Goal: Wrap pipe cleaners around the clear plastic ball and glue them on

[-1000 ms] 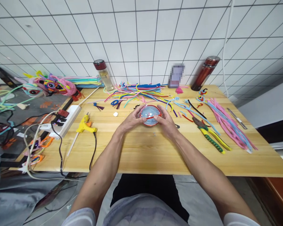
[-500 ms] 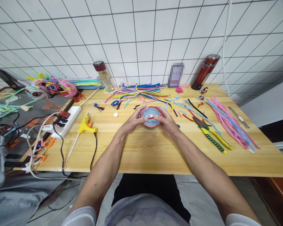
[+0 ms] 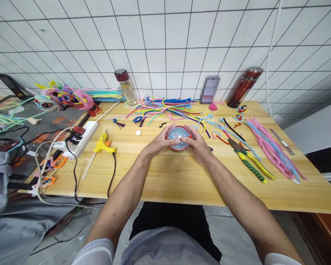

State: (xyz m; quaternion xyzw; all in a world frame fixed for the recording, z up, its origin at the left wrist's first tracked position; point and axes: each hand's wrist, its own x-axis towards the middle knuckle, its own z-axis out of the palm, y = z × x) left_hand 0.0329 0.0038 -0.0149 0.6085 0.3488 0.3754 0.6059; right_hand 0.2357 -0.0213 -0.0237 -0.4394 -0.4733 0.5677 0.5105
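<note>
A round, shiny, bluish see-through dome (image 3: 179, 131) with a red rim lies over the middle of the table. My left hand (image 3: 162, 141) is closed around its left side, and my right hand (image 3: 198, 143) grips its right side. Both thumbs press on its near face, almost touching, by a short red strip. The other fingers are mostly hidden behind and beneath the dome. I cannot tell whether it rests on the wood or is held just above. A small white disc (image 3: 138, 133) lies left of my left hand.
A yellow glue gun (image 3: 103, 144) and a white power strip (image 3: 84, 140) with trailing cords lie left. Pliers (image 3: 249, 162), pink pipe cleaners (image 3: 267, 147) and a craft knife (image 3: 281, 141) are right. Behind stand a glass bottle (image 3: 127, 88), a phone (image 3: 209, 90) and a red flask (image 3: 244, 88).
The whole view has shifted slightly, so things appear a little further right. My thumbs have moved slightly on the dome, and the red strip between them shows less. Both hands keep their grip.
</note>
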